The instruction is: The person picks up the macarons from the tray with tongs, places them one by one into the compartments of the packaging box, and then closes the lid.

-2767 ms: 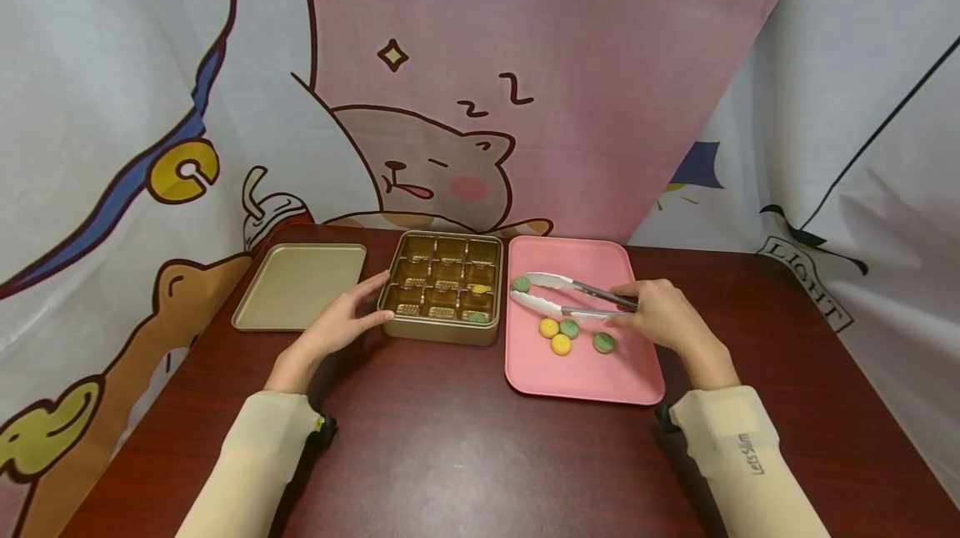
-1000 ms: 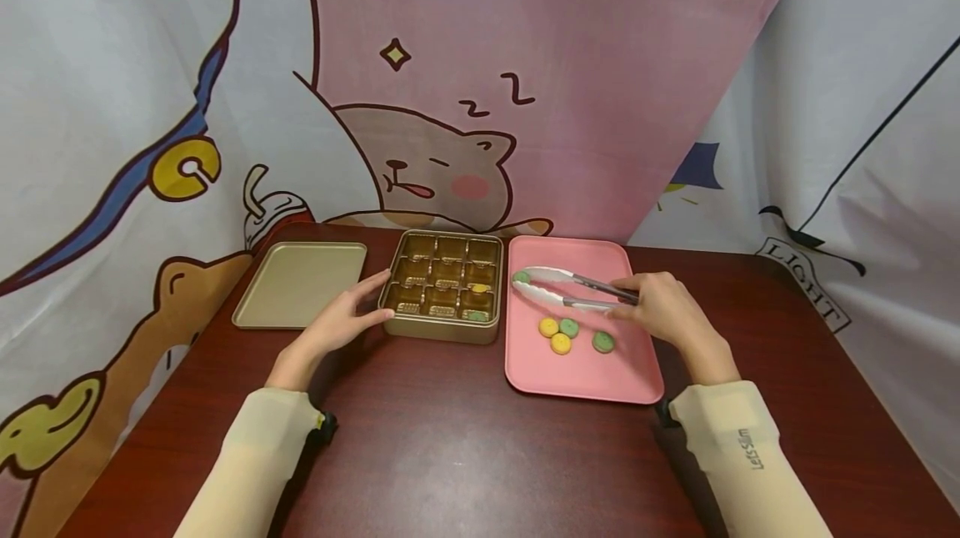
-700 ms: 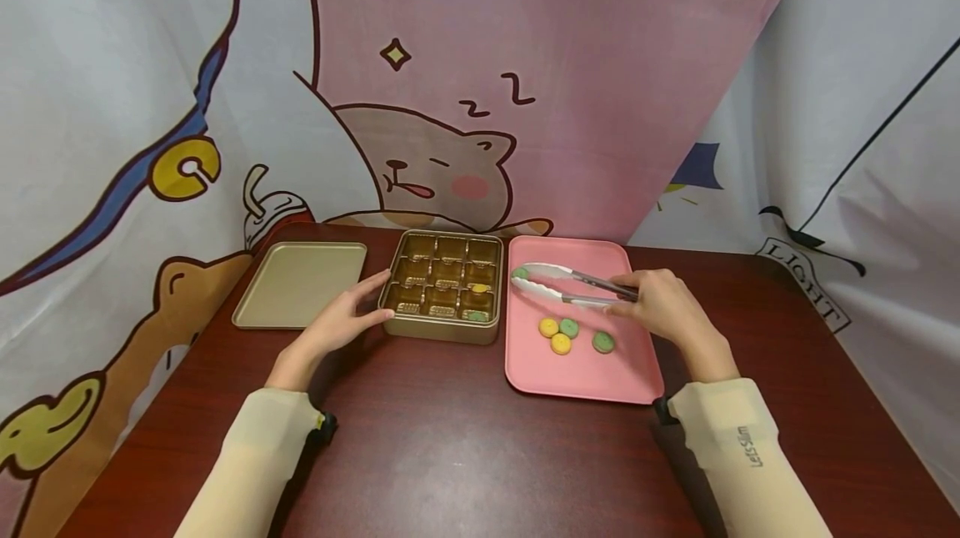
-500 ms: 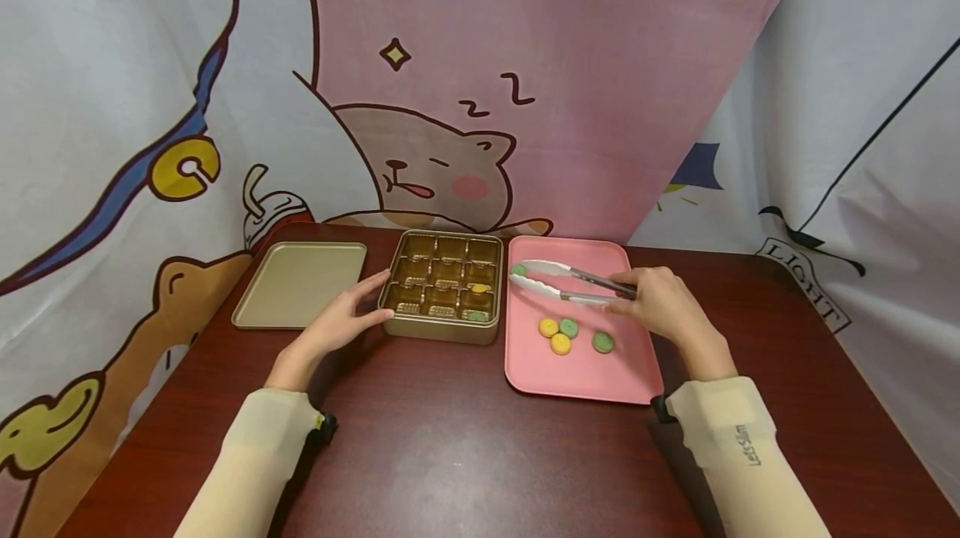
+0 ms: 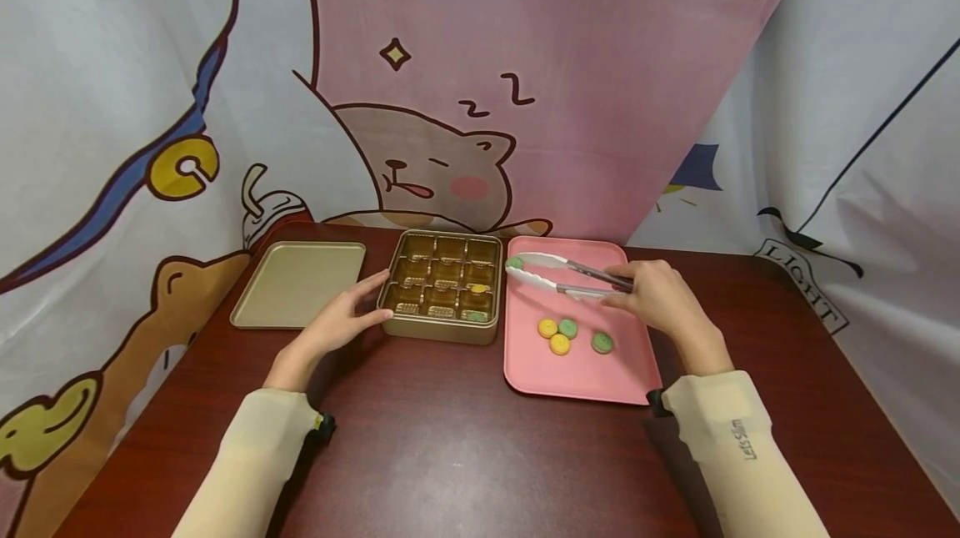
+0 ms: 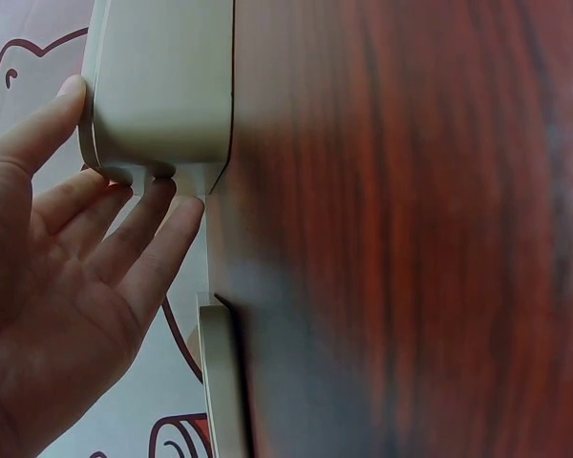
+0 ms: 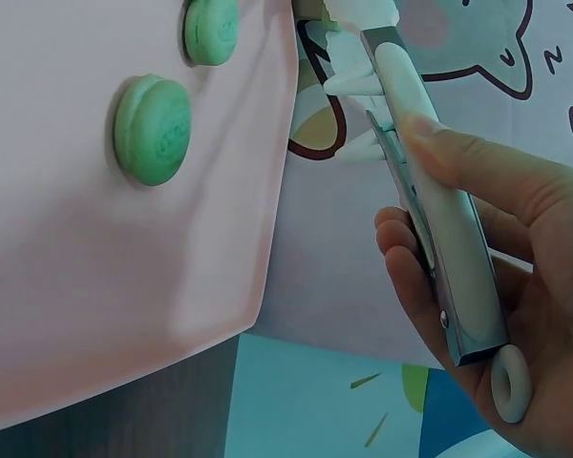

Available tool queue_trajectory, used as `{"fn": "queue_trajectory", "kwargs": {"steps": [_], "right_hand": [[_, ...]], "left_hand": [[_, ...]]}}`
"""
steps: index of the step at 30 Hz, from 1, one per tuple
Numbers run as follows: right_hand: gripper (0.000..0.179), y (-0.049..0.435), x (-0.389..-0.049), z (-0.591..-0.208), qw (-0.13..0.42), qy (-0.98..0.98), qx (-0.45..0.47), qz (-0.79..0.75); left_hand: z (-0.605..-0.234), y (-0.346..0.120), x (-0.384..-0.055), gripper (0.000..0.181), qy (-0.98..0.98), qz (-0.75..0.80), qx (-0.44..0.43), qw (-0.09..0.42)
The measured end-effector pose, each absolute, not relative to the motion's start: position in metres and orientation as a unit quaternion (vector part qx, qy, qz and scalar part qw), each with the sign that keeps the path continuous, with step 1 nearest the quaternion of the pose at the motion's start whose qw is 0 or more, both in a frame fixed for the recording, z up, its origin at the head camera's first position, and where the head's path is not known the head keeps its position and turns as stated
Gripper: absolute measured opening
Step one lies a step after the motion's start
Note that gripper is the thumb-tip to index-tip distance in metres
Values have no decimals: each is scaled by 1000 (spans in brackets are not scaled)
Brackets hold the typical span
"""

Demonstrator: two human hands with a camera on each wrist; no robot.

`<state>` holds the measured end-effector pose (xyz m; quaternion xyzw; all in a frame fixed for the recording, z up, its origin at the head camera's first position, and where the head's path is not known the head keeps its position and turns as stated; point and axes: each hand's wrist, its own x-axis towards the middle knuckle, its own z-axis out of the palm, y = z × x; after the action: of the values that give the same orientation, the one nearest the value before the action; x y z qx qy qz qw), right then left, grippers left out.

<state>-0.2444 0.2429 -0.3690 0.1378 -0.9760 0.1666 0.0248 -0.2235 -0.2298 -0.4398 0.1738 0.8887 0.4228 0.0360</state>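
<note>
A printed curtain (image 5: 615,62) stands behind the dark red-brown table (image 5: 457,446). On the table, a pink tray (image 5: 581,378) lies at right, a gold box (image 5: 438,329) beside it, and a flat gold lid (image 5: 300,284) at far left. I hold metal tongs (image 5: 592,273) over the tray, my right hand (image 5: 663,300) wrapped round the handles. My left hand (image 5: 337,325) has its fingers extended, tips against the box's left side. One green macaron (image 5: 514,263) sits between the tong tips by the tray's left rim; whether it is raised I cannot tell. Two yellow macarons (image 5: 559,344) and two green macarons (image 5: 602,343) lie on the tray. The box's right column shows a yellow piece (image 5: 477,289) in the middle compartment, a green piece (image 5: 476,317) in the nearest.
</note>
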Motion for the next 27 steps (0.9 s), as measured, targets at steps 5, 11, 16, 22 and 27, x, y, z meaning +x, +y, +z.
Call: {"fn": "queue_trajectory", "kwargs": {"steps": [5, 11, 16, 22, 27], "right_hand": [[48, 240, -245, -366, 33, -975, 141, 166], [48, 236, -246, -362, 42, -975, 148, 158], [49, 233, -246, -358, 42, -976, 148, 154], [53, 231, -247, -354, 43, -977, 144, 153], [55, 229, -249, -351, 41, -978, 147, 142]], "left_hand": [[-439, -230, -223, 73, 890, 421, 173, 36], [-440, -230, -224, 73, 890, 419, 174, 36], [-440, -231, -223, 73, 891, 418, 174, 35], [-440, -231, -223, 73, 892, 416, 174, 34], [-440, -232, -223, 73, 892, 416, 174, 34]]}}
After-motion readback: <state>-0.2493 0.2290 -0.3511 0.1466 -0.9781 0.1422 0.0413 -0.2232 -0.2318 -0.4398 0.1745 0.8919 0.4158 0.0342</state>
